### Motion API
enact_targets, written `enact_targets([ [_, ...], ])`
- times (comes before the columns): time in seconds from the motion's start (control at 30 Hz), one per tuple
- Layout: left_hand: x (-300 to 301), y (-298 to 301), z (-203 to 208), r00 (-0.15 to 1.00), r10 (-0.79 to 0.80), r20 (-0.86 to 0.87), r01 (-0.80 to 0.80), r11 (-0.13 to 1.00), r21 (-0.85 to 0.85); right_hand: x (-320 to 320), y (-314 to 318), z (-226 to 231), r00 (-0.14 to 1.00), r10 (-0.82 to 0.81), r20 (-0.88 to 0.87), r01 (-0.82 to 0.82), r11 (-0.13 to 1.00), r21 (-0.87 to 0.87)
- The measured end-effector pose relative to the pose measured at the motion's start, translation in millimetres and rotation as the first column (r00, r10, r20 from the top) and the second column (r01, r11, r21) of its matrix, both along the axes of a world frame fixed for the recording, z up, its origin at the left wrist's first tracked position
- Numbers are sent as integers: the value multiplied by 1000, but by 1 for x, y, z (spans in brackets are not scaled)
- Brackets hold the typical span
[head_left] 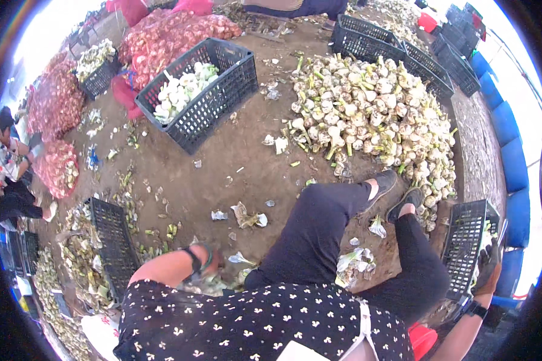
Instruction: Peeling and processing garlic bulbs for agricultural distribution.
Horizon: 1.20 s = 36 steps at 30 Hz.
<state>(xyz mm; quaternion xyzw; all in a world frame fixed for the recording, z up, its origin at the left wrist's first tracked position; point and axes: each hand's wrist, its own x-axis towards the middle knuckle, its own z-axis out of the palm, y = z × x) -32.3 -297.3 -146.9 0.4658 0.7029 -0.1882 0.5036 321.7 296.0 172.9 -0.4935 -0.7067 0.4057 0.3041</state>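
Closest to me, at six o'clock, I see a dark dotted top and black trousers, the legs stretched toward one o'clock with dark shoes just short of the pile. My left hand (214, 262) is down at seven o'clock, past a black wristband, buried in a heap of pale husks and trimmings (223, 281) on the dirt; it is blurred, so I cannot tell whether the fingers are spread or closed on anything. My right hand (486, 262) is out at four o'clock, gloved, a watch on the wrist, and its fingers are curled over the rim of a black crate (464, 246) that stands tilted just beside my right knee. Pale scraps (355, 260) lie between my legs.

At eight o'clock another black crate (111, 243) lies on the ground among heaps of green-brown cuttings. Farther out, at one o'clock, a big pile of white garlic bulbs (370, 114) with green stalk stubs spreads over the ground, touching my shoes at its near edge. At eleven o'clock a large black basket (223, 99) holds cleaned white bulbs. Beyond it, red mesh sacks (174, 36) are stacked full. At nine o'clock another person (9, 162) sits near more sacks. Empty black crates (367, 39) stand at twelve to one o'clock.
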Motion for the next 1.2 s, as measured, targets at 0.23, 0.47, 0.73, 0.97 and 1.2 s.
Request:
enact_targets([
  [0.23,-91,78,158,734,541,-410,-336,814,473,64,-7,-38,943,205,-263,-211,978,8],
  [0.47,-94,56,279,536,815,-218,-29,276,961,-24,-42,15,878,391,277,-460,523,718],
  [0.73,-41,69,307,546,777,-315,47,346,937,-18,-67,-7,903,346,-255,-230,890,393],
  [0.97,-63,30,289,521,822,-230,-61,305,951,47,-26,-24,859,347,-377,-294,936,191],
  [1.2,-57,85,321,628,751,-202,-3,262,965,24,-44,-23,845,452,-286,-352,873,339],
])
